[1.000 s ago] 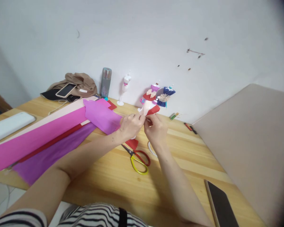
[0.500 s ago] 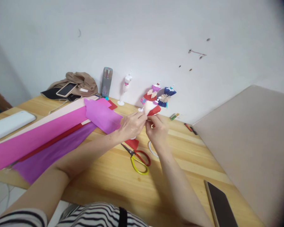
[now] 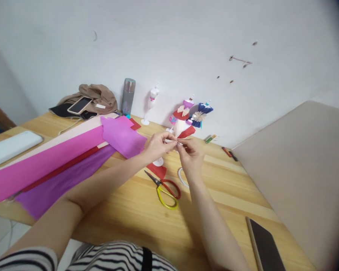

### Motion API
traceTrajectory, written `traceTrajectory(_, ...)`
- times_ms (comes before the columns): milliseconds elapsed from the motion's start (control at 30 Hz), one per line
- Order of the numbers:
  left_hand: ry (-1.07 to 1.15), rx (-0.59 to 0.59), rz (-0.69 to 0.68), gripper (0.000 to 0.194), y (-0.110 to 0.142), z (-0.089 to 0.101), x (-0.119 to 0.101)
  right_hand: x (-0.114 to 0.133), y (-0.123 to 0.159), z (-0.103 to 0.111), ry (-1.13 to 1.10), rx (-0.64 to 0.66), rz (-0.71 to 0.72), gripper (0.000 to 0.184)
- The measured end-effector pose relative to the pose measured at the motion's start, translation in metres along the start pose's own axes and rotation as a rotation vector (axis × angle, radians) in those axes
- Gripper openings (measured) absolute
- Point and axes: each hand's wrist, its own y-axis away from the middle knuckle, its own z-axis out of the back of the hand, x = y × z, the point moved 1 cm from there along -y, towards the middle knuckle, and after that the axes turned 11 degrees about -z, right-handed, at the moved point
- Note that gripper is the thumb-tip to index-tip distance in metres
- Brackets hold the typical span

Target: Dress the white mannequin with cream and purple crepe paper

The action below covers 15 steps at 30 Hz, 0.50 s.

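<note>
Over the table, my left hand (image 3: 159, 146) and my right hand (image 3: 191, 154) meet with their fingertips pinched together. Between them is a small dress form, tilted away from me, wrapped in pale and red crepe paper (image 3: 187, 131). Its round white base (image 3: 158, 162) shows below my left hand. A thin white edge lies at the fingertips, too small to make out. Beneath my hands are a red paper piece (image 3: 157, 171), scissors (image 3: 165, 188) with one red and one yellow handle, and a white ring (image 3: 182, 177), partly behind my right wrist.
Pink crepe paper (image 3: 51, 162) and purple crepe paper (image 3: 70, 182) cover the left side. Along the wall stand a grey flask (image 3: 128, 97), a bare dress form (image 3: 152, 99) and dressed forms in red (image 3: 181, 114) and blue (image 3: 205, 109). A dark phone-like slab (image 3: 264, 244) lies front right.
My left fingers have shifted and spread slightly, uncovering the white base and a thin white edge. My right fingers remain close to the same spot. The view has moved slightly.
</note>
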Motion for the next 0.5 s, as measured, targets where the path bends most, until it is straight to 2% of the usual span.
traceTrajectory(67, 0.08, -0.028, 0.05, 0.006, -0.0002, -0.001, -0.0008, -0.0012, 0.0009, -0.0005, -0.003, -0.026, 0.019, 0.013)
traceTrajectory(167, 0.056, -0.047, 0.058, 0.006, -0.0005, -0.0012, 0.0003, 0.0008, 0.002, -0.0001, 0.057, -0.071, 0.103, 0.009)
traceTrajectory(367, -0.127, -0.071, -0.028, 0.009, -0.0001, 0.0023, 0.0069, 0.0083, 0.0029, 0.0004, 0.238, -0.144, 0.424, 0.011)
traceTrajectory(500, -0.2, -0.055, -0.083, 0.012, 0.0004, 0.0047, 0.0087, 0.0082, 0.0019, -0.0014, 0.284, -0.129, 0.55, 0.015)
